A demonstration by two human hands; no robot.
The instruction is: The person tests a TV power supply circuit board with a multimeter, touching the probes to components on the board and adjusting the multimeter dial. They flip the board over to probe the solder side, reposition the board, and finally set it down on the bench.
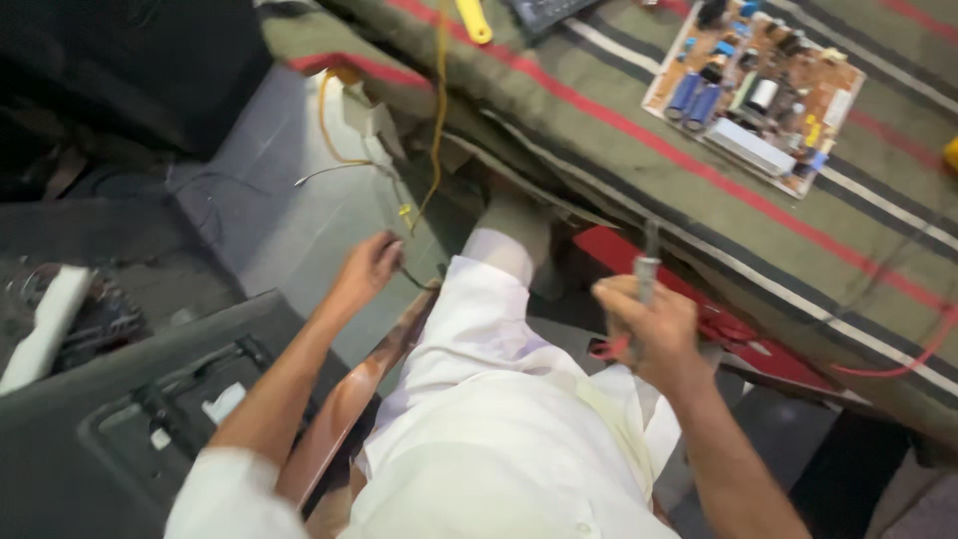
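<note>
Right hand [654, 324] closed in a fist around a slim grey probe-like tool [646, 268], tip pointing up, a thin red lead [903, 361] trailing from under the fist toward the right edge of the striped cloth. Tool blurred, so its exact kind not clear. Left hand [367, 268] low and to the left, fingers curled and pinched on a thin dark wire [411, 279] just beside the hanging front edge of the olive blanket with red and white stripes [599, 120]. Both hands below that front edge, well apart, a white-trousered knee [479, 319] between them.

Up on the blanket, near its far right corner, a tan rectangular circuit board with blue capacitors and white parts [753, 85], well apart from both hands. Yellow wire [439, 110] dropping over the blanket's front edge toward the left hand. Yellow tool handle [475, 20] at the far edge. Grey moulded plastic panel [130, 399] on the floor at lower left, beside the left forearm.
</note>
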